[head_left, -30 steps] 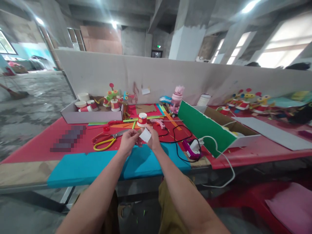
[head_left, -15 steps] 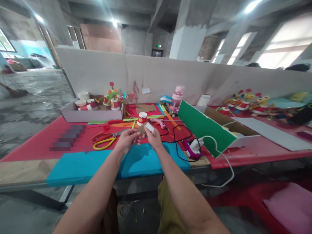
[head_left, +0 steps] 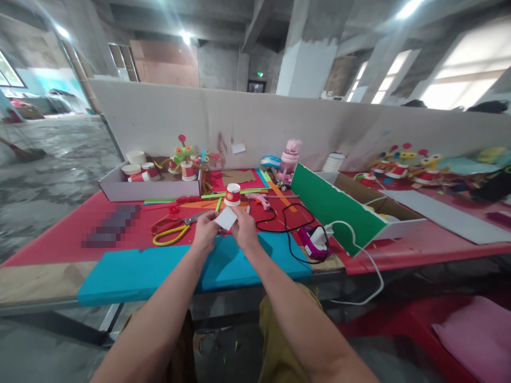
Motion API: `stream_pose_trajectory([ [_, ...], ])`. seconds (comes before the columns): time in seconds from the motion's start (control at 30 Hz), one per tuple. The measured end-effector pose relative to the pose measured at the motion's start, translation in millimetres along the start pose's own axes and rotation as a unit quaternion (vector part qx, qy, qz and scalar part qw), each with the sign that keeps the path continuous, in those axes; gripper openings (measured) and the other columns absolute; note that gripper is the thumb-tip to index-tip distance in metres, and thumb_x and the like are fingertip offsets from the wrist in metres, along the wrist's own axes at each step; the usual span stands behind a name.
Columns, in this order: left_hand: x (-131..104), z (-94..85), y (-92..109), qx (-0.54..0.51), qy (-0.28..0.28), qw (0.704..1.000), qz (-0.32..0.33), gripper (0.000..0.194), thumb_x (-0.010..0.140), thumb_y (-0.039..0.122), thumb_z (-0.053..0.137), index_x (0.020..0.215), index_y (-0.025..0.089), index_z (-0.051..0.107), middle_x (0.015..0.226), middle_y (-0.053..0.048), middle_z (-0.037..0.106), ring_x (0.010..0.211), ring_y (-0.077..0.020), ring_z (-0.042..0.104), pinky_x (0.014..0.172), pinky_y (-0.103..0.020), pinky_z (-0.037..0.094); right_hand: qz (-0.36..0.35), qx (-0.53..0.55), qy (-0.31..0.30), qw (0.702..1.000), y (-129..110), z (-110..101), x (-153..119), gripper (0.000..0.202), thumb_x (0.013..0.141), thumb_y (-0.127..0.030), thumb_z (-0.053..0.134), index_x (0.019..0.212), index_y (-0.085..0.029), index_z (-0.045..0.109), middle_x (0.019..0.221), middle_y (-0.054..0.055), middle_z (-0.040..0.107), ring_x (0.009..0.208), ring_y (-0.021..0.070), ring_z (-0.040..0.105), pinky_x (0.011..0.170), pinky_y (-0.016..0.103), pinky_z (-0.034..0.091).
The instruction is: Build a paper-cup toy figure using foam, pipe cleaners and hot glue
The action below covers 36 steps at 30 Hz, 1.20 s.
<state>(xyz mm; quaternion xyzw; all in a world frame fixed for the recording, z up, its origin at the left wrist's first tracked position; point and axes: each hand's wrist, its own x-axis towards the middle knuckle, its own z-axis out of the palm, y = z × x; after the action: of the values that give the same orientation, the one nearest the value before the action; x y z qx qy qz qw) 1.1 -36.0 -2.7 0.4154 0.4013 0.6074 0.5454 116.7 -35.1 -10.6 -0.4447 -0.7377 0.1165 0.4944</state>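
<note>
A small white card [head_left: 226,218] is held between my two hands above the near part of the red table cover. My left hand [head_left: 206,231] pinches its left edge, and my right hand [head_left: 244,229] grips its right side. Just behind the card stands a red and white paper cup [head_left: 232,195]. To the cup's right lies a pink glue gun [head_left: 260,200] with a black cord. Scissors with yellow handles [head_left: 171,234] rest left of my left hand. Under my wrists is a blue padded cloth [head_left: 143,271].
A white box [head_left: 151,191] with cups and a green figure stands at the back left. On the right are a green-sided box [head_left: 335,205] and a purple power strip [head_left: 314,246] with cables. Coloured strips lie behind the cup.
The two separate-looking brown and white pieces between my hands now show as one white face. My right hand has moved left, closer to my left hand.
</note>
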Motion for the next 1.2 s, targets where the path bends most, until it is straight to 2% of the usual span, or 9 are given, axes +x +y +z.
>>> stream_pose_trajectory([
  [0.1,1.9,-4.7,-0.5,-0.025,0.025,0.999,0.005,0.022,0.055,0.029,0.073,0.066,0.015,0.059,0.045,0.004,0.054,0.035,-0.0104,0.050,0.035,-0.020,0.035,-0.019,-0.068,-0.041,0.997,-9.9,2.2,-1.7,0.026,0.087,-0.017,0.044,0.104,-0.016,0.064,0.102,0.014,0.067,0.095,0.0245,0.062,0.081,0.034,0.050],
  [0.17,3.2,-8.4,2.0,-0.004,0.016,1.000,-0.014,0.024,0.056,0.029,0.075,0.067,0.014,0.060,0.045,0.003,0.054,0.035,-0.0099,0.048,0.035,-0.020,0.036,-0.013,-0.039,-0.029,0.999,-5.7,1.4,1.5,0.025,0.086,-0.017,0.045,0.104,-0.017,0.064,0.099,0.013,0.068,0.093,0.0232,0.063,0.081,0.033,0.050],
  [0.3,2.9,-12.1,9.9,0.022,-0.065,0.995,-0.067,0.034,0.055,0.033,0.082,0.072,0.013,0.061,0.050,0.002,0.058,0.038,-0.0092,0.049,0.038,-0.021,0.041,0.129,0.131,0.006,0.983,17.8,-4.0,9.8,0.029,0.090,-0.036,0.045,0.078,-0.016,0.063,0.059,0.004,0.063,0.059,0.0180,0.062,0.061,0.028,0.050],
  [0.4,1.2,-11.3,13.1,0.025,-0.078,0.994,-0.073,0.039,0.053,0.033,0.085,0.077,0.012,0.062,0.052,0.003,0.057,0.040,-0.0086,0.051,0.039,-0.021,0.043,0.189,0.213,0.002,0.958,27.3,-5.0,11.2,0.042,0.088,-0.051,0.046,0.063,-0.018,0.057,0.046,0.000,0.055,0.045,0.0145,0.056,0.052,0.026,0.047],
  [0.6,2.7,-10.2,10.0,0.029,-0.063,0.996,-0.056,0.036,0.052,0.034,0.084,0.068,0.012,0.060,0.050,0.003,0.055,0.039,-0.0081,0.048,0.037,-0.021,0.042,0.179,0.242,0.006,0.954,21.7,0.7,10.3,0.038,0.082,-0.054,0.053,0.075,-0.017,0.060,0.049,-0.001,0.057,0.047,0.0142,0.058,0.052,0.025,0.047],
  [0.73,4.0,-8.3,7.7,0.029,-0.053,0.997,-0.041,0.031,0.054,0.033,0.080,0.061,0.015,0.055,0.047,0.003,0.053,0.037,-0.0081,0.047,0.035,-0.021,0.039,0.170,0.214,0.000,0.962,21.4,-1.1,11.3,0.028,0.085,-0.043,0.051,0.081,-0.018,0.062,0.049,-0.002,0.057,0.047,0.0150,0.058,0.052,0.025,0.048],
  [0.9,4.7,-3.8,2.7,0.031,-0.021,0.999,-0.010,0.026,0.056,0.027,0.075,0.056,0.016,0.051,0.042,0.005,0.049,0.033,-0.0076,0.043,0.033,-0.019,0.032,0.074,0.086,-0.003,0.994,8.2,-3.9,5.2,0.023,0.085,-0.019,0.045,0.094,-0.016,0.065,0.074,0.007,0.067,0.067,0.0193,0.065,0.066,0.029,0.052],
  [1.07,6.4,-7.0,-3.0,-0.001,0.032,0.999,0.004,0.024,0.054,0.030,0.075,0.062,0.015,0.057,0.042,0.004,0.052,0.032,-0.0091,0.046,0.034,-0.020,0.031,0.008,-0.081,-0.043,0.996,-10.9,2.1,-1.5,0.028,0.083,-0.015,0.049,0.105,-0.016,0.066,0.102,0.015,0.066,0.092,0.0262,0.064,0.081,0.037,0.051],
  [1.2,5.7,-12.0,2.8,0.030,-0.018,0.999,-0.019,0.029,0.054,0.031,0.079,0.064,0.015,0.057,0.045,0.006,0.050,0.034,-0.0069,0.044,0.036,-0.019,0.033,0.087,0.070,-0.012,0.994,2.9,2.1,5.2,0.020,0.085,-0.022,0.048,0.093,-0.015,0.065,0.080,0.010,0.068,0.075,0.0227,0.066,0.073,0.035,0.053],
])
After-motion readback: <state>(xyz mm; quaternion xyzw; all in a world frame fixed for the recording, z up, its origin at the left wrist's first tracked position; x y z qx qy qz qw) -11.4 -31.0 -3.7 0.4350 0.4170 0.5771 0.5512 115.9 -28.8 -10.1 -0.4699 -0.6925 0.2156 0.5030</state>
